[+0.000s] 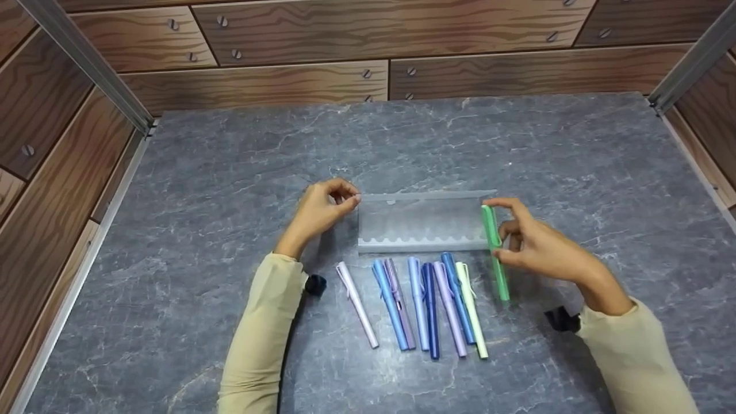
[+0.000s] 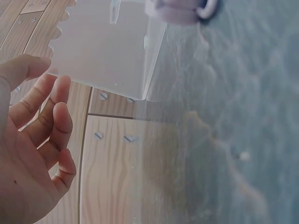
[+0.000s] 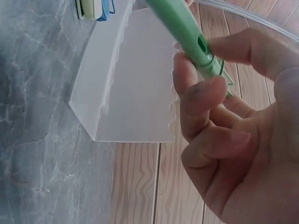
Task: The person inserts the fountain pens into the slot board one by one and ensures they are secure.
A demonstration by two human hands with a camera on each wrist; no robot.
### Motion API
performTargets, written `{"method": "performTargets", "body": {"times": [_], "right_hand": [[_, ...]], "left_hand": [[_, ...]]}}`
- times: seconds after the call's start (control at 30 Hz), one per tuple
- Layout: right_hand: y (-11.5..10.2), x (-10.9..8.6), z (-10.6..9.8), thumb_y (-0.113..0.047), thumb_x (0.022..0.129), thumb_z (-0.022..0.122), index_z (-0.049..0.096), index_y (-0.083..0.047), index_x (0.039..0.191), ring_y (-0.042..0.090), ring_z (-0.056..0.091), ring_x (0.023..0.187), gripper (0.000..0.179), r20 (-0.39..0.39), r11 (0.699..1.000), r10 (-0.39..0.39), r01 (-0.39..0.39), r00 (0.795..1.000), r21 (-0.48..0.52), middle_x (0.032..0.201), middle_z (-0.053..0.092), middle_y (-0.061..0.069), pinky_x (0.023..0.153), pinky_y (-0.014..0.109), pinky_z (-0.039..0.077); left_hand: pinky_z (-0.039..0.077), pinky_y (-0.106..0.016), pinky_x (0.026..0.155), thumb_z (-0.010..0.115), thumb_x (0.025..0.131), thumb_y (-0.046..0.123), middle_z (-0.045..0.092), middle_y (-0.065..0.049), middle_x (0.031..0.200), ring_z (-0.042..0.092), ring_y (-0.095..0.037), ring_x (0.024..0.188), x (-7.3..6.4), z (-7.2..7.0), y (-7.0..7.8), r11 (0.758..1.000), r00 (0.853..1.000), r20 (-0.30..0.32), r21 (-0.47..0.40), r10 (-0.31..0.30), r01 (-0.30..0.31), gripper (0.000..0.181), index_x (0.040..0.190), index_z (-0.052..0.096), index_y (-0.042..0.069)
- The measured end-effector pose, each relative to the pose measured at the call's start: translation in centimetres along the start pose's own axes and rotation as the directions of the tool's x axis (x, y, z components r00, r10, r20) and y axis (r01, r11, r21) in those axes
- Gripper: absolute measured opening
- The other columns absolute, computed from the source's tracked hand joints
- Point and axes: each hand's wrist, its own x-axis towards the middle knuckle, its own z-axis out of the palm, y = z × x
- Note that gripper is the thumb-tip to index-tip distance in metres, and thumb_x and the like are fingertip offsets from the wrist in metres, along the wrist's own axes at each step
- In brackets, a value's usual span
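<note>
In the head view, my left hand (image 1: pixel 319 210) pinches the upper left corner of a clear plastic pen stand (image 1: pixel 422 221) with notched edges. The left wrist view has thumb and index finger meeting at the corner of the stand (image 2: pixel 103 51). At the stand's right end, my right hand (image 1: pixel 543 247) grips a green capped pen (image 1: pixel 496 247) between thumb and fingers. That green pen (image 3: pixel 180 28) slants across the top of the right wrist view, in front of the stand (image 3: pixel 140 84). Part of the stand's right edge is hidden behind the pen in the head view.
In front of the stand lie several pens: a pale lilac pen (image 1: pixel 357 305) apart at left, then a blue pen (image 1: pixel 391 307), a dark blue pen (image 1: pixel 430 310) and a pale green pen (image 1: pixel 472 313) among others. Wood-patterned panels (image 1: pixel 299 34) border the grey marbled table (image 1: pixel 230 149).
</note>
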Motion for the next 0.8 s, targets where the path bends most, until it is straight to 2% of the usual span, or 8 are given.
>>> {"method": "performTargets", "body": {"times": [0.2, 0.43, 0.8], "right_hand": [[-0.3, 0.7, -0.2, 0.000, 0.088, 0.064, 0.021, -0.014, 0.145, 0.008, 0.050, 0.060, 0.073, -0.096, 1.000, -0.023, 0.022, 0.995, -0.018, 0.079, 0.057, 0.006, 0.054, 0.025, 0.045], [-0.1, 1.5, -0.6, 0.002, 0.088, 0.064, 0.022, -0.014, 0.144, 0.006, 0.049, 0.059, 0.073, -0.204, 0.997, -0.055, 0.043, 0.977, -0.064, 0.085, 0.059, 0.010, 0.051, 0.024, 0.043], [0.2, 2.5, -0.8, 0.002, 0.088, 0.065, 0.025, -0.016, 0.145, 0.005, 0.048, 0.056, 0.072, -0.351, 0.990, -0.090, 0.046, 0.932, -0.131, 0.092, 0.065, 0.014, 0.050, 0.023, 0.041]], "left_hand": [[0.043, -0.025, 0.070, 0.069, 0.086, 0.019, 0.069, -0.003, 0.083, 0.055, -0.013, 0.076, 0.0, 0.0, 0.0, 1.000, 1.000, -0.001, -0.004, -0.007, 0.007, 0.012, 0.093, 0.072, 0.009], [0.043, -0.025, 0.072, 0.069, 0.087, 0.020, 0.068, -0.003, 0.083, 0.056, -0.013, 0.077, -0.1, 0.0, 0.2, 1.000, 1.000, 0.005, 0.003, -0.015, 0.015, 0.012, 0.093, 0.072, 0.010], [0.042, -0.024, 0.070, 0.068, 0.087, 0.021, 0.068, -0.003, 0.082, 0.056, -0.013, 0.076, 0.0, -0.1, 0.0, 0.999, 1.000, 0.003, 0.033, 0.015, -0.015, 0.013, 0.092, 0.072, 0.009]]}}
